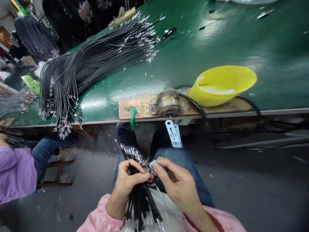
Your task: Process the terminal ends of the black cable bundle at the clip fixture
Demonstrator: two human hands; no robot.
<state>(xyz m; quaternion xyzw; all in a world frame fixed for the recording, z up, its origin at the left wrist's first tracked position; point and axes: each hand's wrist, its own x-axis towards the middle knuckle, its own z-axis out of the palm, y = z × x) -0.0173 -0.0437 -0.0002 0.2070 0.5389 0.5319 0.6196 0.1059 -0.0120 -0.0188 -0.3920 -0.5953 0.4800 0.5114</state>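
Over my lap lies a bundle of thin black cables with silvery, stripped ends fanning out at its top. My left hand is closed round the upper part of this bundle, thumb pressed against the forefinger near the cable ends. Close beside it, my right hand pinches with thumb and forefinger at a cable end. A small whitish piece shows at those fingertips; whether it is held or worn on a finger is unclear. The two hands' fingertips nearly meet, hiding the gripped spot.
On the green table lie large bundles of black cables. A small motor with a light-blue slotted piece sits on a wooden board, near a green clamp and a yellow cut container. A person in purple sits at left.
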